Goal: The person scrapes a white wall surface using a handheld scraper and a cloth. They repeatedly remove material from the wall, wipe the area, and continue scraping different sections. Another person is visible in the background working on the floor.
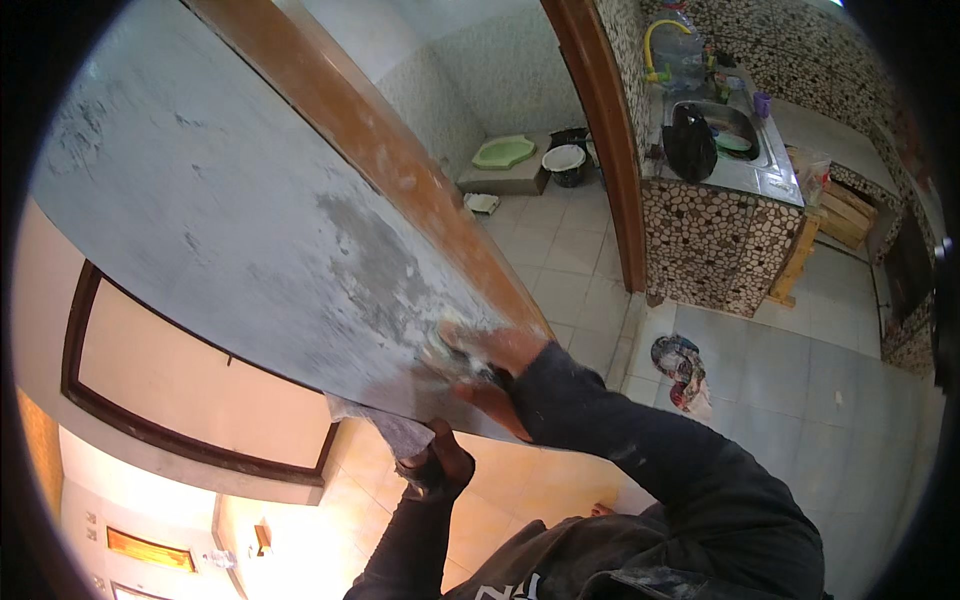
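A tilted door panel (247, 247) with a patchy white and grey coating fills the left and middle of the view. My right hand (499, 367) is blurred against its lower part. A pale crumpled pad (446, 349), too blurred to name, lies under those fingers. Dull grey patches (375, 262) show through the white beside that hand. Below the panel's lower edge, my left hand (444, 459) grips a greyish-white cloth or sheet (386, 427) that reaches up to that edge.
A brown wooden edge (390, 142) runs along the panel. Beyond a door frame (611, 150) are a green squat toilet (502, 152) and a bucket (564, 163). At right stands a sink counter (720, 240) with a black bag (688, 146). A patterned cloth (681, 371) lies on the tiles.
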Motion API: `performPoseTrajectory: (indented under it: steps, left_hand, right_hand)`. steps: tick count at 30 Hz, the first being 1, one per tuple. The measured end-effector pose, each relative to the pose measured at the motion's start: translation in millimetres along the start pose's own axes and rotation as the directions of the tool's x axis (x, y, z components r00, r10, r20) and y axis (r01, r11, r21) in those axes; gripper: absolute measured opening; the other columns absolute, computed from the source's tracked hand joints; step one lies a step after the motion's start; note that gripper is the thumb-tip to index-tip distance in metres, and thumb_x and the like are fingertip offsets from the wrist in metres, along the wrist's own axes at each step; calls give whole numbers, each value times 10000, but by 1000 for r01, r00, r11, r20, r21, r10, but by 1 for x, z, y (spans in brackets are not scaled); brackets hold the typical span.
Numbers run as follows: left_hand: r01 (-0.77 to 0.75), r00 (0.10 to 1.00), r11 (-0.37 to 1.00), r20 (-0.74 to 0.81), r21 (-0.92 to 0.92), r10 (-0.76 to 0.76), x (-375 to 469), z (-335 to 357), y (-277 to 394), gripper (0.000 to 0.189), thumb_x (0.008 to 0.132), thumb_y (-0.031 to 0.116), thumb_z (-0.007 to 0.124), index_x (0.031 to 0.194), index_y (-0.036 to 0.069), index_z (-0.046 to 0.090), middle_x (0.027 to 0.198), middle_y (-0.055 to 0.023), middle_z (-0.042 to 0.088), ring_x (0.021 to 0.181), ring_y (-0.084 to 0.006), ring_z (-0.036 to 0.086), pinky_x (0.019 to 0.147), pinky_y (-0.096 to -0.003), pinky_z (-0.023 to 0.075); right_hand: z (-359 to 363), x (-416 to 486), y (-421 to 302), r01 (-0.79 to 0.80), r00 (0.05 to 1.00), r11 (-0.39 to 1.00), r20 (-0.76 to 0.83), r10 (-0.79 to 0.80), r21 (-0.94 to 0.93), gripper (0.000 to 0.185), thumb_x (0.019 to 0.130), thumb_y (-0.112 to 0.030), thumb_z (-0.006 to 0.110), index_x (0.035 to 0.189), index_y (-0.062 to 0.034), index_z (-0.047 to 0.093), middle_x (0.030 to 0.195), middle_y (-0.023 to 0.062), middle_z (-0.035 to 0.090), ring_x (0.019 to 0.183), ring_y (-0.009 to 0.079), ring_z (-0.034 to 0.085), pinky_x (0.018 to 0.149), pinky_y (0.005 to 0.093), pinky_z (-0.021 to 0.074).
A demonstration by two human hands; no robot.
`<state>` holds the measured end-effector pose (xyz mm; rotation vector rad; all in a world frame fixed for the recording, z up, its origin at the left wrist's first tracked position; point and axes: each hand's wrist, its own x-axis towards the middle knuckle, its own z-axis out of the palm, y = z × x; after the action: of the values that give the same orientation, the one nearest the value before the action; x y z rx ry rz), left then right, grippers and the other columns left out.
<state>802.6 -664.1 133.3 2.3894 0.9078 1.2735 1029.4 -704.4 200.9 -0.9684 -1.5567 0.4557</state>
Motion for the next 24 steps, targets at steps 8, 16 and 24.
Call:
performPoseTrajectory:
  steps: [8,16,24]
  left_hand:
    - [39,999,994,19,-105,-37,-18,6,-22,427,915,42,491,1315,-83,409,1232,-214,530,1120,-332,527,949,-374,415]
    - [-108,994,994,16,-21,108,16,3,14,407,916,50,496,1294,-77,416,1190,-202,552,1049,-339,557,901,-376,441]
    - [-244,970,933,90,266,227,9,1,4,401,913,27,472,1292,-86,412,1202,-241,537,1064,-400,546,916,-436,439]
  right_hand:
    - [-8,7,-25,-118,993,993,12,118,2,511,912,-282,666,1358,-71,532,1111,245,632,1006,399,616,855,454,509]
    - [-5,-5,-11,14,1000,1000,-10,-14,9,557,872,-222,714,1360,-41,516,1104,239,650,1014,405,635,876,434,507]
    - [-4,-1,-23,-10,999,999,-50,12,37,490,880,-183,707,1323,-38,554,1082,233,647,1008,403,632,881,435,501]
